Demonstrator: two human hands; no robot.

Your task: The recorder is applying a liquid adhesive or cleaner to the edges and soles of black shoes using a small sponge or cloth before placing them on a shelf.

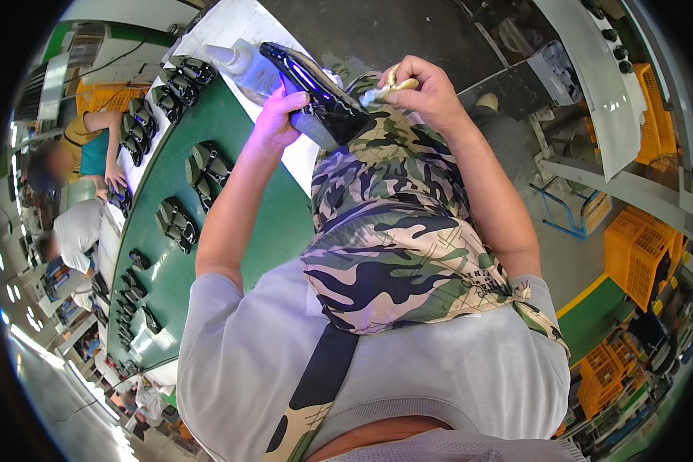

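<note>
A glossy black shoe with a grey sole is gripped in my left hand, the thumb lying across its side. It is tilted above the white table strip. My right hand pinches a small crumpled cream cloth, whose bluish-white end points at the shoe with a little gap between. Just beyond my left hand stands a translucent squeeze bottle with a pointed nozzle. A camouflage apron covers my front.
On my left, a green table surface carries several black strappy shoes. A co-worker in a yellow top handles a shoe at its far edge. Yellow crates and a blue metal frame stand to the right.
</note>
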